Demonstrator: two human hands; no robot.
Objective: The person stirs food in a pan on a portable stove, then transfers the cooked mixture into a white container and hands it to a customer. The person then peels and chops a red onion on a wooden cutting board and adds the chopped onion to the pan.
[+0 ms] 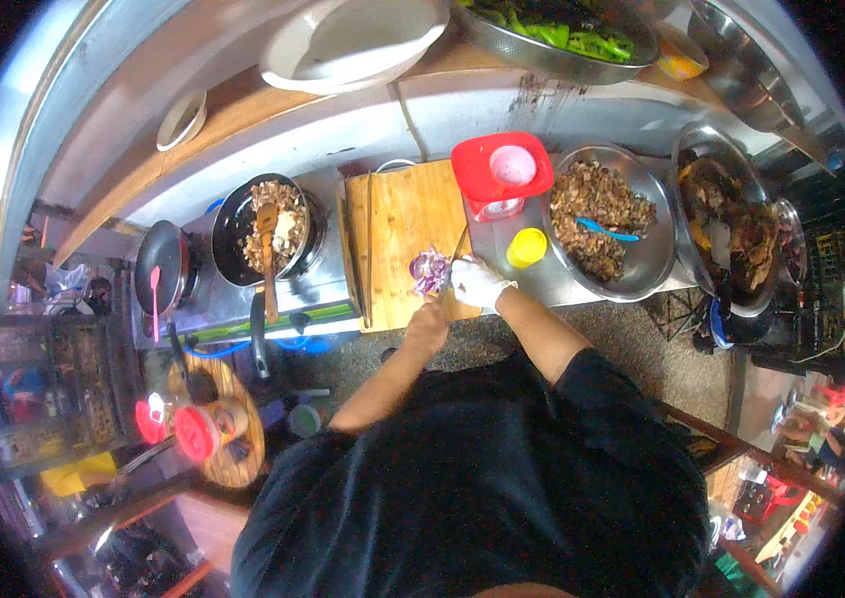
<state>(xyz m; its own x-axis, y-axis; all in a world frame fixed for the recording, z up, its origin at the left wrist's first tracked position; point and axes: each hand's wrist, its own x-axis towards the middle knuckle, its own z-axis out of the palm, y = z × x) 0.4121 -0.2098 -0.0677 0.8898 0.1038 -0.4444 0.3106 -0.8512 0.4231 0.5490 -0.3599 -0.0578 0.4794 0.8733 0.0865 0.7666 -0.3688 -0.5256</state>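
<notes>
A knife (pixel 460 244) is gripped by its handle in my bare left hand (pixel 428 326), near the front edge of a wooden cutting board (pixel 407 209). The blade points up and to the right, along the board's right side. Beside the blade, my right hand (pixel 478 284) wears a white glove. Its fingers are curled at the blade, and whether they hold something is hidden. Chopped red onion (pixel 431 270) lies in a small heap on the board, just left of the blade.
Right of the board stand a red kitchen scale (pixel 499 179), a yellow-lidded container (pixel 527 248) and a steel bowl of chopped food (pixel 602 217). To the left are a frying pan (pixel 225 247) with a wooden spatula (pixel 268 247) and another pan (pixel 161 258).
</notes>
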